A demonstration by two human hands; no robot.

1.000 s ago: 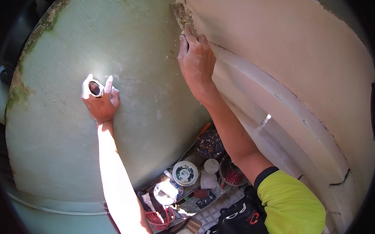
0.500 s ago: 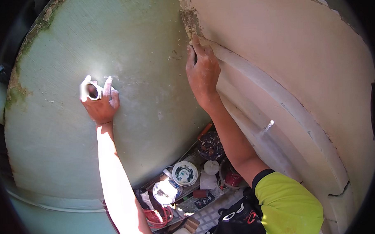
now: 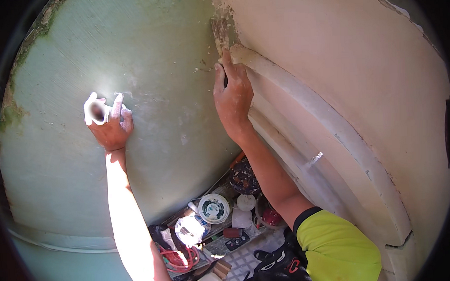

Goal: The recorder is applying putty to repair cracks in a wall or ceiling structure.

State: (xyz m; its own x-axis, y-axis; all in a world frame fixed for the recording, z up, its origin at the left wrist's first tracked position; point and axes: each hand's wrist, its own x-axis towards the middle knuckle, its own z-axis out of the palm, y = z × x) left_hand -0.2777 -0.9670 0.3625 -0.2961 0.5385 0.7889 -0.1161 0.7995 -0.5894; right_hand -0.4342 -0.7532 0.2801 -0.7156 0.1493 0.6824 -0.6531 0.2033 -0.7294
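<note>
My left hand [image 3: 110, 127] is held against the pale green curved wall [image 3: 160, 128], fingers spread. Strong sun whitens its fingers, and a blurred dark oval lies across its knuckles; I make out nothing held. My right hand [image 3: 234, 93] grips a scraper [image 3: 220, 34], with the index finger stretched along it and the thumb on the left side. Most of the handle is hidden in the hand. The blade points up at the corner where the green wall meets the cream wall [image 3: 331, 47]. Brown, flaking patches [image 3: 227, 12] show around it.
A curved ledge [image 3: 328, 122] runs down the cream wall, with a short pipe stub [image 3: 316, 158] below it. Underneath stand a white-lidded tub [image 3: 214, 209], a speckled dark bucket [image 3: 243, 177] and a dark red container [image 3: 271, 217]. A red cord [image 3: 182, 261] lies coiled beside them.
The whole view has shifted, so both hands appear further left. My right hand and scraper sit slightly lower in the picture, with more of the blade showing. My left hand keeps its pose.
</note>
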